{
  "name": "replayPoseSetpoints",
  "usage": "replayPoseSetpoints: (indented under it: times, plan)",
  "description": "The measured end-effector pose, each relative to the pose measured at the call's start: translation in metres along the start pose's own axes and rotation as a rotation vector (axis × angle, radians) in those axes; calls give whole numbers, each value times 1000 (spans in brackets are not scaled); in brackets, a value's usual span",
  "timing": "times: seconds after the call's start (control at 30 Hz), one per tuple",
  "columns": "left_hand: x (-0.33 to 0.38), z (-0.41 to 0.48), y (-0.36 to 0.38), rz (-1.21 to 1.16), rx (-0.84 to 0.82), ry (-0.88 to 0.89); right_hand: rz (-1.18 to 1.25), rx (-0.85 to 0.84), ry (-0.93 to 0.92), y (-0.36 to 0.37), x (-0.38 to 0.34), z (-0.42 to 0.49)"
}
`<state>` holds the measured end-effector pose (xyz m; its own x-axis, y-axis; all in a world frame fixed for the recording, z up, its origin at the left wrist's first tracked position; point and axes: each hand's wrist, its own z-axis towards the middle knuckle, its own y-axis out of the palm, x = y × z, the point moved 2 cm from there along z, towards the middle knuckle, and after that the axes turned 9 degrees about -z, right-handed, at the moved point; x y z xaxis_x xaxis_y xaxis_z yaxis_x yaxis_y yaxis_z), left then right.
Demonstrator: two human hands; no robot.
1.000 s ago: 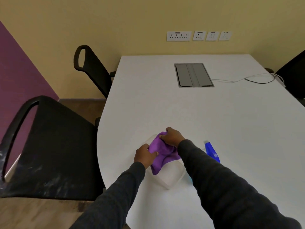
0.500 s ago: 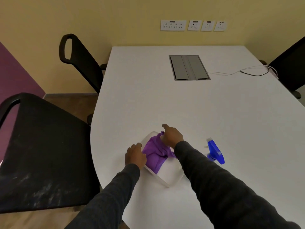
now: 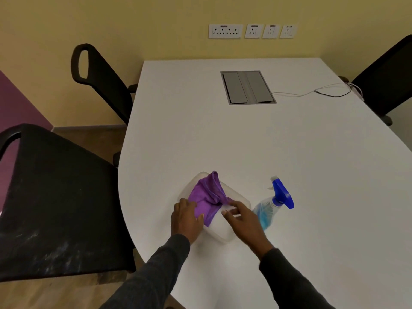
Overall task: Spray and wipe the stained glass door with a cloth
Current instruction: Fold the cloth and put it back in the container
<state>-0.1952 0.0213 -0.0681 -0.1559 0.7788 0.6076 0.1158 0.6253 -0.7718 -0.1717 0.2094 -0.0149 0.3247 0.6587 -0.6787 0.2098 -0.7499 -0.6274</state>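
a purple cloth [image 3: 207, 195] is lying bunched in a clear plastic tub [image 3: 223, 228] near the front edge of the white table [image 3: 267, 141]. the left hand [image 3: 186, 216] is resting at the tub's left side, thumb and fingers pinching the near corner of the cloth. the right hand [image 3: 244, 219] is hovering over the tub with fingers spread loosely and gripping nothing, fingertips just beside the cloth's right edge. a spray bottle [image 3: 273, 204] with blue liquid and a blue trigger head is standing just beside the tub on the right, partly hidden by the right hand. a black chair [image 3: 55, 197] is standing left of the table. no glass door is appearing in the view.
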Motion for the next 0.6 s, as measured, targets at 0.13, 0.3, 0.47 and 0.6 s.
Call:
replayPoseSetpoints:
  times: [0.13, 0.3, 0.47, 0.6]
  plan:
    - [-1, -21, 15, 70, -18, 62, 105, 69, 141, -16, 50, -23]
    - [3, -35, 28, 105, -59, 61, -142, 89, 299, -48, 82, -26]
    - [9, -41, 36, 28, -52, 31, -193, 222, 243, -68, 85, -19]
    - [9, -44, 41, -6, -56, 8, 23, 288, 88, -74, 72, -7]
